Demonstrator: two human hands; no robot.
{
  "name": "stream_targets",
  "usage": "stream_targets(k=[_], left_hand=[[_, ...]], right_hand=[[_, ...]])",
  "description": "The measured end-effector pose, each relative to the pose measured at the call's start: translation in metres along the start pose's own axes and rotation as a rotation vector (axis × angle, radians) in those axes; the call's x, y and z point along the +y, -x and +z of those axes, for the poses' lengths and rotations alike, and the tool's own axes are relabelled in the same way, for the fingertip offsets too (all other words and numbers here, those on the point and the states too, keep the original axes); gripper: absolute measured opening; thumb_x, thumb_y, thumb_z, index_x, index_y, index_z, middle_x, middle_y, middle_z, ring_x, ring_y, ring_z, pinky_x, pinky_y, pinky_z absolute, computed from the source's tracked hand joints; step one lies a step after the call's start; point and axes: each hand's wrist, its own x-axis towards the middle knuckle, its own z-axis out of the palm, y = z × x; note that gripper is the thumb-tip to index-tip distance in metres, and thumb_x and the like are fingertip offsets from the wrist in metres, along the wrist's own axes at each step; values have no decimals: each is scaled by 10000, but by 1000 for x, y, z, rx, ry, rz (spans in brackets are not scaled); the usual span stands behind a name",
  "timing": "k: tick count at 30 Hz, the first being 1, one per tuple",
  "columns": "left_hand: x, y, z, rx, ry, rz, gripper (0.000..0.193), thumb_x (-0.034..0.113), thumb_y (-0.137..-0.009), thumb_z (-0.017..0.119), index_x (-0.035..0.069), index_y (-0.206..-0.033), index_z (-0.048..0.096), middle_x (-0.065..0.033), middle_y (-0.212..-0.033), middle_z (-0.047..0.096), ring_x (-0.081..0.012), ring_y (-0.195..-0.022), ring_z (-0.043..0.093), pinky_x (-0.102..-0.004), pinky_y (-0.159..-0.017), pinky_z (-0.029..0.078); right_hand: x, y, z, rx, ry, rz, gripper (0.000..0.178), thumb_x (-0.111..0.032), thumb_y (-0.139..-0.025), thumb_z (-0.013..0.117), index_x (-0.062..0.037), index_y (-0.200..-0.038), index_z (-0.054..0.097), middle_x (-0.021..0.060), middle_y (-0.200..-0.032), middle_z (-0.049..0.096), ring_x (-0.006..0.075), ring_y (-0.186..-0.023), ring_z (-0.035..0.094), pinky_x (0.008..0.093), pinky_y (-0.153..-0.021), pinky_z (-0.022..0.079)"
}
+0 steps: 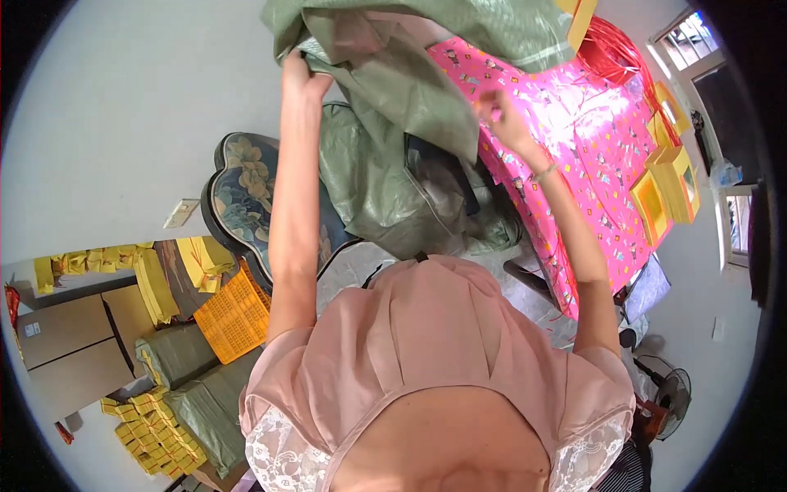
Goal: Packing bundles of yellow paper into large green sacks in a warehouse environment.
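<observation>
A large sheet-like green woven plastic sack (398,86) is spread at the top of the view, partly over a table with a shiny pink patterned cover (602,189). My left hand (305,75) is raised and closed on the sack's edge at its left side. More green woven plastic (365,176) hangs in folds below, in front of my body; whether it is the same sack I cannot tell. My right hand (507,119) is over the pink cover, just right of the sack's lower flap. Its fingers look bent but are smeared by motion.
Red plastic cord (611,53) lies coiled at the table's far right, near yellow box-like pieces (668,193). A flower-patterned chair back (250,184) stands left against the wall. An orange crate (234,316), wrapped green bundles (217,422) and yellow stacks (156,435) are lower left.
</observation>
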Motion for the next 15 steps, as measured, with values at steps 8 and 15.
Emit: stream_targets(k=[8, 15], left_hand=[[60, 66, 2, 191, -12, -45, 377, 180, -968, 266, 28, -1265, 440, -132, -1318, 471, -281, -1210, 447, -484, -1051, 310], [114, 138, -21, 333, 113, 221, 279, 132, -954, 382, 3, -1185, 470, -137, -1210, 520, -260, -1103, 509, -418, -931, 447]], right_hand=[[42, 28, 87, 17, 296, -60, 1253, -392, -533, 857, 62, -1383, 56, 309, -1350, 208, 443, -1274, 244, 440, -1058, 276], [62, -16, 119, -177, -118, -240, 395, 16, -674, 478, 24, -1062, 545, 229, -1020, 600, 381, -1026, 543, 385, -897, 416]])
